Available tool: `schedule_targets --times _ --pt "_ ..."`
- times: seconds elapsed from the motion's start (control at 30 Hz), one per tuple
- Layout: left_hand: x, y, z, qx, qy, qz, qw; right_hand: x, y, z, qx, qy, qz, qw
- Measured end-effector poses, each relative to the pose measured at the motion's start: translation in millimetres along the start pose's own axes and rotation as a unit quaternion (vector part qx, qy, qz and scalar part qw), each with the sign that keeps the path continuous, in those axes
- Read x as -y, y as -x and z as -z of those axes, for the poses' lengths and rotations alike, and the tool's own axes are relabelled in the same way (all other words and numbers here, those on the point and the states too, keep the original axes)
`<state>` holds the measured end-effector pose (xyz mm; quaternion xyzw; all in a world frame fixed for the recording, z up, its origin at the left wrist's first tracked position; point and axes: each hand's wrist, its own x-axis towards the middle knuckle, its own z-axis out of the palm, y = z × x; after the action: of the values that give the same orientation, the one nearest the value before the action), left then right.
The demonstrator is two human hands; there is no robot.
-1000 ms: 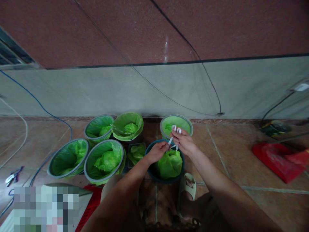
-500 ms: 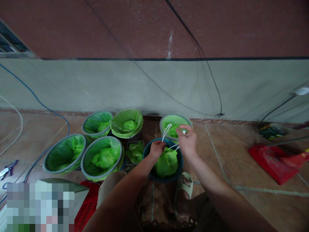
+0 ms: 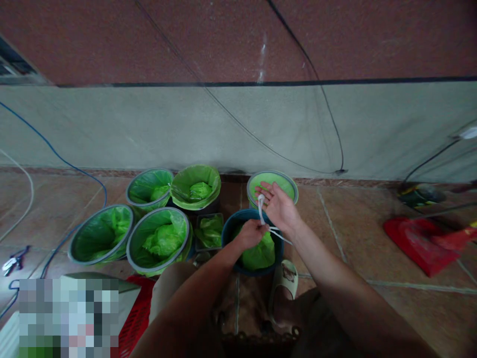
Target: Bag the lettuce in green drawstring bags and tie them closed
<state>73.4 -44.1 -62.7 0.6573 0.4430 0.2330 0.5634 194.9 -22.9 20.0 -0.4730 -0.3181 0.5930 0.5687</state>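
Note:
A dark blue bucket (image 3: pixel 228 229) stands on the floor in front of me with a bunched green plastic bag (image 3: pixel 257 254) inside it. My left hand (image 3: pixel 250 232) is closed on the gathered top of that bag, pinching a white drawstring (image 3: pixel 261 210). My right hand (image 3: pixel 278 206) is above the bucket's far rim, palm turned up and fingers spread, with the white drawstring looped over its fingers. A loose end of the string trails to the right of the hands.
Several grey-rimmed buckets lined with green bags (image 3: pixel 158 245) stand to the left, one more (image 3: pixel 288 182) behind my hands. A small tray of green bags (image 3: pixel 209 229), a red crate (image 3: pixel 132 323), a sandal (image 3: pixel 284 281), a red dustpan (image 3: pixel 417 237), cables and the wall surround them.
My right hand has turned from a pinch on the string to an open, palm-up pose with the string looped over it. My left hand stayed on the bag's top.

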Motion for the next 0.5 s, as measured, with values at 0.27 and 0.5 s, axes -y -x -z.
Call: schedule_targets --times 0.27,0.5 --pt "3.5 -8.5 16.0 -0.08 0.092 0.049 0.991 -39.0 9.5 43.6 0.09 0.575 0.005 0.813" --pt "-3.9 -5.2 22.5 -0.124 0.113 0.048 0.985 -16.3 21.4 49.6 0.237 0.594 -0.045 0.767"
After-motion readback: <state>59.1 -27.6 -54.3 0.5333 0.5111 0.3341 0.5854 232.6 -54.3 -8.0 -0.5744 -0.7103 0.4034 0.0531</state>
